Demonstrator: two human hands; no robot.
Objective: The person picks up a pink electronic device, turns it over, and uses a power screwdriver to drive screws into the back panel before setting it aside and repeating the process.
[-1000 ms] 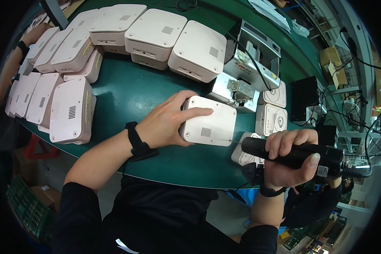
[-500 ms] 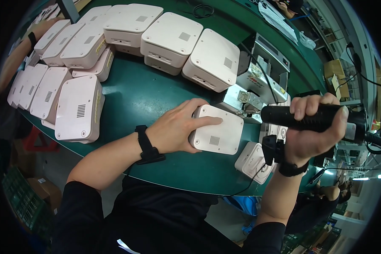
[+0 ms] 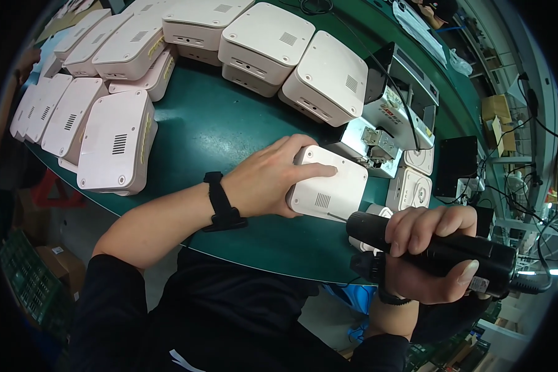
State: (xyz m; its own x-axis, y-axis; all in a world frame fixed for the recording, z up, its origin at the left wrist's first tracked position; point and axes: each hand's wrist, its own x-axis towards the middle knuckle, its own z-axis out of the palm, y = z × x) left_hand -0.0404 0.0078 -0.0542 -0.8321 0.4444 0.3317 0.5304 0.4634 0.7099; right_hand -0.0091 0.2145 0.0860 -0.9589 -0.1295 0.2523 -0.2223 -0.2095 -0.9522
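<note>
My left hand [image 3: 268, 177] is closed round the left side of a white plastic box [image 3: 344, 183], its thumb lying across the top. The box has rounded corners, small round corner holes and a vent grille. In my right hand [image 3: 425, 239] is a black corded electric screwdriver [image 3: 367, 229], held almost level with my fingers wrapped round its body. Its thin bit points left to the box's near right corner; whether the tip sits in the screw hole I cannot tell. Partly hidden behind the screwdriver is another white box.
Several white boxes [image 3: 118, 139] stand stacked at the left and along the back of the green table [image 3: 192, 118]. A metal machine [image 3: 390, 118] stands behind my right hand, beside white boxes [image 3: 409, 189] with round fittings. Another person's hand [image 3: 28, 62] shows at far left.
My right hand has brought the screwdriver down and left, so its bit is now at the box's near right corner. My left hand still holds the box. The view has shifted slightly.
</note>
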